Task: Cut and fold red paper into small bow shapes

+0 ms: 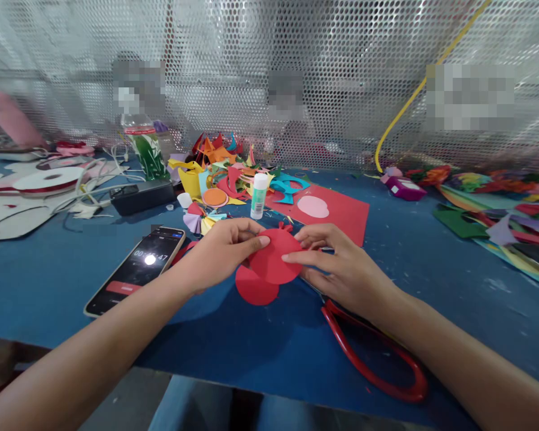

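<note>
A round piece of red paper [278, 260] is held up over the table between both hands. My left hand [233, 248] pinches its left edge, thumb on top. At the right edge, my right hand [330, 260] has its fingertips on the same piece, the index finger lying along its face. A second red paper circle [257, 290] shows partly below the held one. Red-handled scissors [372, 359] lie under and beside my right hand, their blades mostly hidden. A glue stick [259, 196] with a white cap stands just behind the hands.
A phone [137, 272] showing a timer lies at left. Red card [341, 215] with a pink paper oval [313, 207] is behind my right hand. Paper scraps [224, 161] pile up at the back beside a bottle [144, 143] and a black box [141, 196]. A purple box [406, 187] sits back right.
</note>
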Action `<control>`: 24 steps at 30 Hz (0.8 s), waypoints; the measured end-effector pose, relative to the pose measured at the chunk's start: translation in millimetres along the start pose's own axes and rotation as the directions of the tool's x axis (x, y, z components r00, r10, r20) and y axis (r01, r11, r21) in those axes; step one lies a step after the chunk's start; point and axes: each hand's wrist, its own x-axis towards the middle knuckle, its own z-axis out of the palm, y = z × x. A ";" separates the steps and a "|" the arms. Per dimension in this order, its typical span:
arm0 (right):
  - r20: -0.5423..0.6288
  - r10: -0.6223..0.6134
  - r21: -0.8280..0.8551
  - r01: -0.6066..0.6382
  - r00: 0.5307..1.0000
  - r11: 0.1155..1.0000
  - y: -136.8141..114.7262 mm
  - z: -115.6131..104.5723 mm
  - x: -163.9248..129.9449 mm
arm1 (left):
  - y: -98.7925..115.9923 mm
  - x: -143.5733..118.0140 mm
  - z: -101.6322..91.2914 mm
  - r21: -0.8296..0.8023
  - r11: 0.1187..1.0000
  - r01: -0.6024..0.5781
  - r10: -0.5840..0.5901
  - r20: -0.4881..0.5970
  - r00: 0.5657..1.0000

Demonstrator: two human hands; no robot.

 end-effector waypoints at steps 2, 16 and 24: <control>-0.061 0.020 0.081 -0.015 0.998 0.997 -0.4 -0.8 2.4 | 1.0 -1.9 2.1 0.031 0.999 -0.017 0.017 0.018 1.000; -0.042 0.623 0.581 -0.488 0.781 0.651 -16.4 4.0 8.6 | -2.9 -8.2 15.4 0.197 0.950 -0.242 0.241 0.027 0.970; 0.039 0.624 0.604 -0.516 0.780 0.607 -19.2 1.3 9.4 | -3.8 -8.4 15.5 0.167 0.968 -0.189 0.185 0.042 0.982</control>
